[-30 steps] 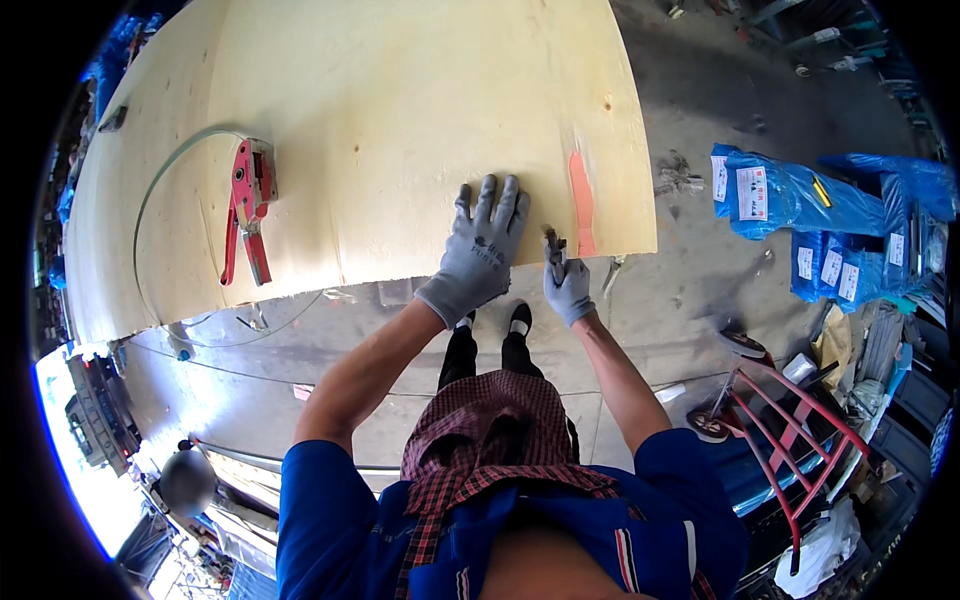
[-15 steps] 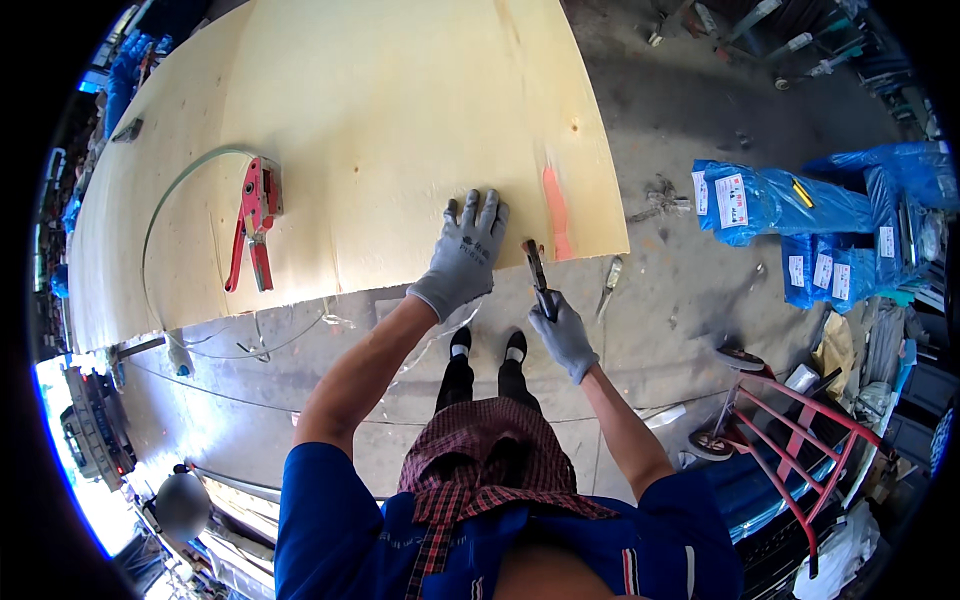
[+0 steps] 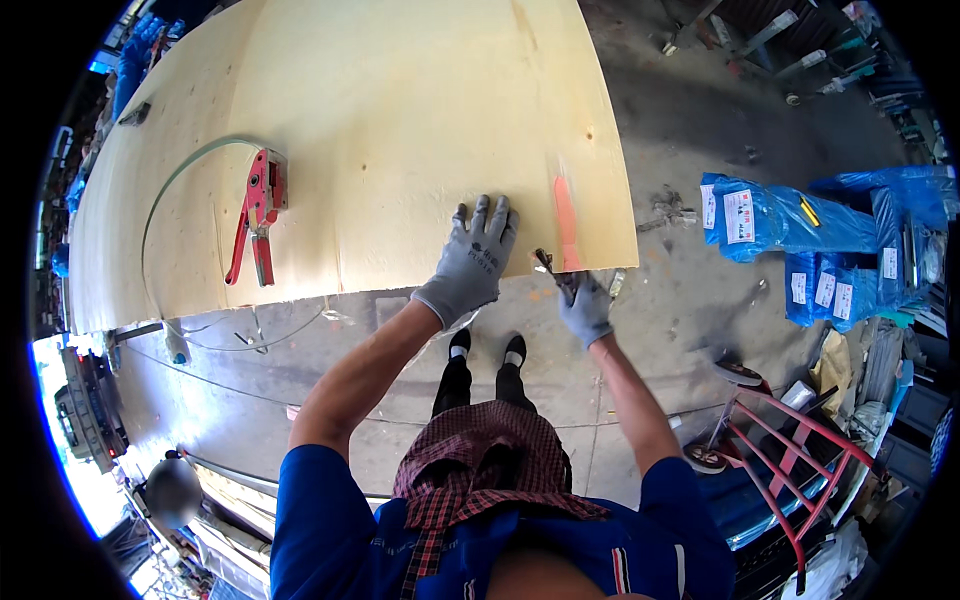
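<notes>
While my right hand (image 3: 588, 308) grips a dark hand tool (image 3: 566, 284), my left hand (image 3: 468, 265) lies flat on the plywood sheet (image 3: 400, 130), fingers extended and grasping nothing. The right has just moved in to the sheet's near edge, which, I judge, brings the tool back within working reach; its head overlaps that edge beside the pink strip (image 3: 565, 220), near the right corner, contact unclear. Farther left on the sheet rests a red-handled tool (image 3: 262, 200).

Pale board (image 3: 400, 130) lies flat, dark tool (image 3: 562, 282) tilted at its edge.
</notes>
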The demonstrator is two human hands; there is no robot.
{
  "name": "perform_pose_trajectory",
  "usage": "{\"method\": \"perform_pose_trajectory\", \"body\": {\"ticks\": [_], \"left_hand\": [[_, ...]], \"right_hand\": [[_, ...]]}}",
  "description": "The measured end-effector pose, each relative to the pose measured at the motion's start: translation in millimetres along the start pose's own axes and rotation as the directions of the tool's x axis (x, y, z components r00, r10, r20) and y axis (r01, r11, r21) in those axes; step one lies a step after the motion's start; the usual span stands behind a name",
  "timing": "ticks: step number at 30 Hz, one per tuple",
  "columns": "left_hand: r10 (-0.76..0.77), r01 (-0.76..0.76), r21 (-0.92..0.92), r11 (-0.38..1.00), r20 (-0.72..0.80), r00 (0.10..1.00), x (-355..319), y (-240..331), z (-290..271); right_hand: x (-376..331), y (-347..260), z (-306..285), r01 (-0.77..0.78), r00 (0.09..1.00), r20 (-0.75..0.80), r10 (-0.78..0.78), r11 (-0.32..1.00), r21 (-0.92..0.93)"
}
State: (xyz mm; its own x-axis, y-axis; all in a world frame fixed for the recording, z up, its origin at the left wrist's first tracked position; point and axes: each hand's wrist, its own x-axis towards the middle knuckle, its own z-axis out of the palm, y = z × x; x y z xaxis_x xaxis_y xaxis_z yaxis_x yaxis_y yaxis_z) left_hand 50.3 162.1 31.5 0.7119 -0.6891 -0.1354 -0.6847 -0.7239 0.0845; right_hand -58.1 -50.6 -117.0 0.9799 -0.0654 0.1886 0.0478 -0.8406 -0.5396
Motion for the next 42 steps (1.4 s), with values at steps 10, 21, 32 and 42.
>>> {"method": "perform_pose_trajectory", "body": {"ticks": [10,21,32,42], "left_hand": [[-0.011,0.011,0.002,1.000,0.033,0.999,4,0,5],[0.005,-0.006,0.028,1.000,0.026,1.000,2,-1,-11],[-0.009,0.007,-0.024,1.000,-0.095,0.995,-6,-9,1],[-0.087,0.031,-0.221,0.975,-0.252,0.964,-9,-24,42]], "right_hand": [[-79,-78,20,-0.813,0.523,0.821,0.230,-0.154,0.561],[-63,-94,-39,-0.707,0.706,0.602,0.373,0.432,0.561],[4,-109,-65,-0.808,0.580,0.711,0.398,0.396,0.437],[44,-138,-99,-0.922,0.307,0.813,0.495,0.367,0.124]]}}
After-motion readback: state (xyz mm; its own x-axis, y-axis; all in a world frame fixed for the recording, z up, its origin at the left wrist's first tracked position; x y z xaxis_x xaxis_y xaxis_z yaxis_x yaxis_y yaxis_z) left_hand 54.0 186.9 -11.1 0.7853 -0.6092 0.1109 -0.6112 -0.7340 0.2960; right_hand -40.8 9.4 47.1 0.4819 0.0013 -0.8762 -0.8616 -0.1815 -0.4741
